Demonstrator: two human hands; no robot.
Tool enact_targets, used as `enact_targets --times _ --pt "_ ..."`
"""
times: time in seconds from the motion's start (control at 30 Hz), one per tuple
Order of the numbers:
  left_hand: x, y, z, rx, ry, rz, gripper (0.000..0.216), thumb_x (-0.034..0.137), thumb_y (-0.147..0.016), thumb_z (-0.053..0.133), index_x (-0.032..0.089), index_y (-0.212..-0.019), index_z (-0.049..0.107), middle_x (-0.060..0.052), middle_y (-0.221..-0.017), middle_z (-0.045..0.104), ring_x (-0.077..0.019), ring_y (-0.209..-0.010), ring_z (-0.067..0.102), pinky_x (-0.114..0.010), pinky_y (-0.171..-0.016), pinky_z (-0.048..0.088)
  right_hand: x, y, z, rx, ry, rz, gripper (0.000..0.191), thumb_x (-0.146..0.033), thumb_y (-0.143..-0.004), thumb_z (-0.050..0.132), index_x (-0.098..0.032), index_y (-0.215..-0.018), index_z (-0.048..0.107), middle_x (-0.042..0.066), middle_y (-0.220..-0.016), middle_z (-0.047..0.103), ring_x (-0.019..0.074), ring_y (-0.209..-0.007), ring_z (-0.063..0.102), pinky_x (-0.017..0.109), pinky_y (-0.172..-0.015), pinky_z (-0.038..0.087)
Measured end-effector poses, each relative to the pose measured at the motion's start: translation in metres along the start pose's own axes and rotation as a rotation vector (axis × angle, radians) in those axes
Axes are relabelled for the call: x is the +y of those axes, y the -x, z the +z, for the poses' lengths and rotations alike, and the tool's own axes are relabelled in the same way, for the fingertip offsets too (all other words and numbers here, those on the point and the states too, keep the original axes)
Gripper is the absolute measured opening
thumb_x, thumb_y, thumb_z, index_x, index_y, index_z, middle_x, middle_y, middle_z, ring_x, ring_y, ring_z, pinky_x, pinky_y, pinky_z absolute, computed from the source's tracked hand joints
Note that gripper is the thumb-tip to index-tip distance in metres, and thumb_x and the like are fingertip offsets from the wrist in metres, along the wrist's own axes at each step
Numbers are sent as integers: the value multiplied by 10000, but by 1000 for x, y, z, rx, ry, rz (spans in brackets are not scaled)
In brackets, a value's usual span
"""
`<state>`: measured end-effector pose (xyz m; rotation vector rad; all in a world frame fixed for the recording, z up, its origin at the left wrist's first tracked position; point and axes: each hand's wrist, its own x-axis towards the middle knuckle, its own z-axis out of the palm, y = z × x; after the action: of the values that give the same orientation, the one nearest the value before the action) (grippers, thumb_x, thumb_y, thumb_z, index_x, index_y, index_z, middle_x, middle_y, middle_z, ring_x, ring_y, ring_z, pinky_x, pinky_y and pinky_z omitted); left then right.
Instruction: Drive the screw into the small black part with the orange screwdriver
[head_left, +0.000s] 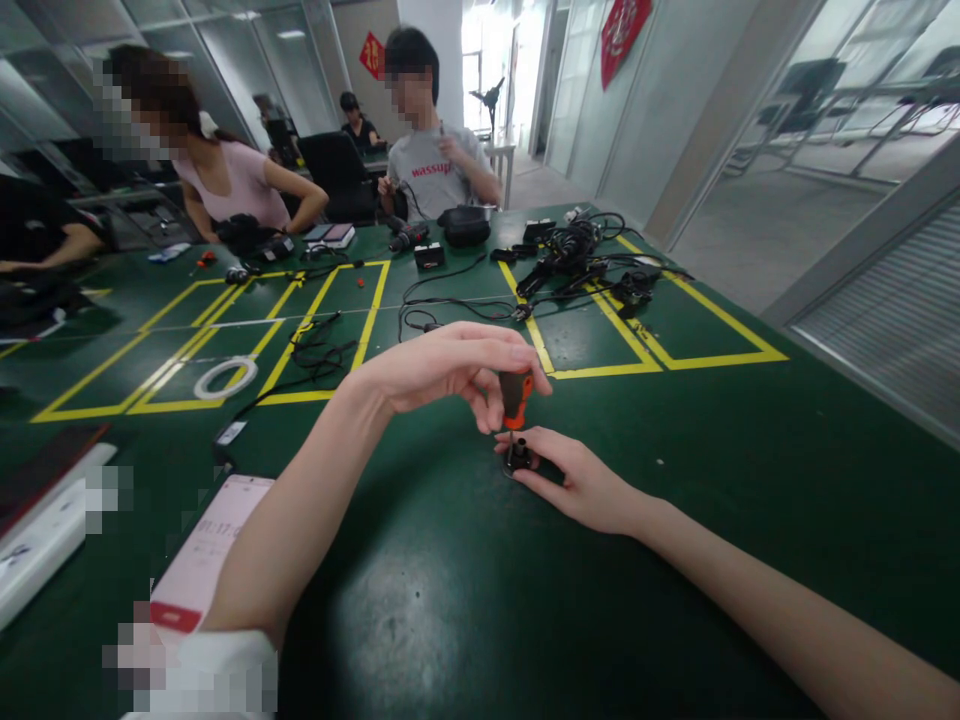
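My left hand (pixel 457 365) is closed over the handle of a short screwdriver (pixel 514 402) with a dark grey and orange grip. The screwdriver stands nearly upright, its shaft pointing down at a small dark part (pixel 518 457) on the green table. My right hand (pixel 574 480) pinches that part from the right, thumb on the near side and fingers on the far side. The part has a short round post on top; its exact kind is too small to make out. Whether the screwdriver tip sits in a screw is hidden.
The green table (pixel 420 620) carries yellow tape outlines. A phone (pixel 210 550) and white power strip (pixel 52 540) lie left, a tape roll (pixel 225 378) beyond. Black cables (pixel 570 255), a power drill (pixel 407 236) and a black case (pixel 463 226) lie farther back. Several people are across the table.
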<state>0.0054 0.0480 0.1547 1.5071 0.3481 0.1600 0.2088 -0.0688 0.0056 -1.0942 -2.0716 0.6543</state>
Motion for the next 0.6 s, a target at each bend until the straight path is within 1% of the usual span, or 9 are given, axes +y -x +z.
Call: enact_targets --times 0.07,0.17,0.23,0.3,0.4,0.43,0.5,0.6 --pt "-1 0 -2 0 15 0 455 552 -818 816 129 -910 676 -115 -1036 784 -113 -587 668 -245 -562 581 0 0 0 0 3 3 310 -243 -1028 597 -205 -1332 646 134 -1209 772 253 -1039 736 433 -937 625" --pt "-1 0 -2 -37 33 10 438 532 -825 826 141 -891 640 -108 -950 796 -105 -584 641 -218 -535 523 1 0 1 5 -1 -4 302 -243 -1021 606 -197 -1317 642 142 -1232 769 258 -1043 741 414 -880 635" --pt "0 0 -1 -36 23 22 411 493 -814 852 142 -907 660 -90 -896 783 -98 -632 629 -180 -520 446 1 1 0 6 -4 -4 284 -244 -1015 614 -206 -1294 649 143 -1250 766 267 -1062 743 415 -873 637" --pt "1 -1 2 -4 -2 39 394 447 -781 891 139 -941 704 -56 -871 750 -81 -667 600 -157 -513 378 1 1 0 4 -6 1 284 -246 -1016 613 -215 -1297 650 139 -1257 764 269 -1084 740 424 -901 633" --pt "3 -1 6 35 -37 49 386 457 -774 895 126 -908 747 -4 -801 661 -45 -619 505 -150 -498 336 0 1 -1 2 -10 6 308 -243 -1023 605 -211 -1327 645 135 -1249 764 262 -1094 733 423 -937 626" --pt "2 -1 6 37 -42 49 396 479 -783 884 121 -879 745 -1 -791 647 -40 -599 484 -153 -494 342 0 0 -1 1 -11 7 313 -241 -1024 604 -206 -1332 644 136 -1246 764 258 -1085 732 419 -936 625" --pt "1 -2 5 20 -23 50 443 540 -802 850 117 -861 731 -22 -825 673 -51 -587 507 -170 -494 386 0 0 -1 0 -9 6 310 -237 -1023 605 -196 -1328 646 142 -1243 764 255 -1063 732 413 -924 623" --pt "-1 -3 2 -47 36 43 499 607 -875 740 116 -959 716 -95 -987 747 -99 -614 619 -218 -526 478 1 0 0 -4 -2 5 279 -237 -1021 607 -183 -1289 658 150 -1233 766 257 -1050 731 419 -921 619"
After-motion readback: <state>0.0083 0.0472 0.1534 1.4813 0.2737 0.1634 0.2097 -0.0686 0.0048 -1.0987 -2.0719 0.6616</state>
